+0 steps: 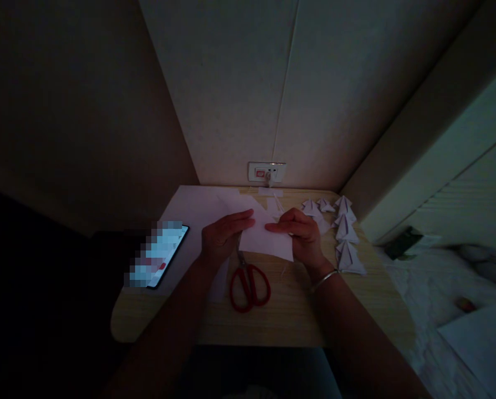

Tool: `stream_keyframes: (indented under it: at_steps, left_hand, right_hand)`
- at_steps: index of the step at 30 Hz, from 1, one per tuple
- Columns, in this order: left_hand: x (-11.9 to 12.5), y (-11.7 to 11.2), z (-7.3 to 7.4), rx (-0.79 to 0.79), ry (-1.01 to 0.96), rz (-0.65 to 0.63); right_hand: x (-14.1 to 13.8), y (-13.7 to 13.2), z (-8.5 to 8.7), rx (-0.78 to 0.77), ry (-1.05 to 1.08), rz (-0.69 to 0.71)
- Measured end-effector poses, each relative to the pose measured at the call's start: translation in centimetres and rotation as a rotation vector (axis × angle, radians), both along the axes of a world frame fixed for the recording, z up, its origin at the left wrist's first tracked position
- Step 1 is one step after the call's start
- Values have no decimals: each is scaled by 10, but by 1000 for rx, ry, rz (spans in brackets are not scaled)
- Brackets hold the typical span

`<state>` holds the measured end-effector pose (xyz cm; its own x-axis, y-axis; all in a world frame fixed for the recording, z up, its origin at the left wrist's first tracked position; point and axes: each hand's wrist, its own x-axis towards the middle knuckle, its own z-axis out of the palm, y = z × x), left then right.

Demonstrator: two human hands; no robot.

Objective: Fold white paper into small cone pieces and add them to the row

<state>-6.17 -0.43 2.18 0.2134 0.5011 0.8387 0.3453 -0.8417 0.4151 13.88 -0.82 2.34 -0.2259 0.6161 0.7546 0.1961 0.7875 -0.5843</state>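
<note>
Worktop (289, 316): light wood, set into a wall corner, dim light.

Small white sheet (268, 241) lies mid-worktop between both hands, its near corner overlapping the scissors' blades.

Left hand (225, 235): palm down, fingers (241, 217) straight and together, pressed flat on the sheet's left part; forearm enters from lower left.
Right hand (300, 235): fingers curled, tips pinched on the sheet's upper edge, pointing toward the left hand. The fingertips of the 2 hands are near but apart. Bracelet (325, 280) on the right wrist.

Counts:
- 1 pair of red-handled scissors (250, 285), just in front of the hands, handles toward the person.
- 1 phone (158, 255), screen lit, at the left edge.
- 1 larger white sheet (198, 208) under the left hand, reaching the wall.
- Folded paper shapes (347, 244): about 6, pointed, grouped at the right rear; exact count unclear in the dark.
- 1 wall socket (267, 172) above the worktop.
- 1 loose sheet (480, 343) on the bed (430, 288), right.
</note>
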Motion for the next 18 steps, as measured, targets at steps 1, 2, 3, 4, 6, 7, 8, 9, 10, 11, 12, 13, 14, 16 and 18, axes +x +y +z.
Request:
stream_keyframes:
  at_steps: [1, 2, 3, 4, 6, 7, 8, 9, 10, 11, 12, 13, 14, 16, 18]
  left_hand:
    - [-1, 0, 1, 0, 1, -2]
    - [-1, 1, 1, -1, -2, 0]
    - [-2, 2, 1, -5, -6, 7]
    - [-3, 2, 1, -14, -11, 20]
    - [-4, 4, 0, -38, -29, 59]
    - [-4, 4, -1, -51, -39, 77]
    - [-4, 5, -2, -62, -49, 89]
    - [-4, 5, -3, -73, -56, 95]
    - [-4, 6, -3, -83, -65, 95]
    - [-4, 6, -4, -93, -77, 94]
    - [-4, 7, -5, -102, -94, 94]
    - [-4, 8, -6, -108, -111, 98]
    - [-4, 9, -7, -113, -126, 107]
    - [-4, 11, -9, -110, -149, 127]
    - [-5, 13, -11, -96, -155, 138]
  right_hand:
    - [1, 0, 0, 4, -8, 3]
    - [2, 1, 0, 5, -13, 0]
    - [3, 1, 0, 4, -14, -7]
    - [4, 1, 1, 2, -12, -18]
    - [6, 1, 2, -8, -9, -50]
    - [7, 1, 3, -14, -9, -67]
    - [8, 2, 4, -21, -10, -81]
    - [9, 2, 5, -28, -13, -91]
    - [9, 2, 5, -33, -15, -96]
    - [10, 3, 5, -33, -13, -96]
    - [10, 3, 6, -31, -10, -94]
    - [10, 3, 6, -30, -5, -92]
    - [10, 3, 6, -31, -1, -93]
    - [8, 3, 5, -44, 7, -99]
    - [7, 3, 3, -66, 11, -104]
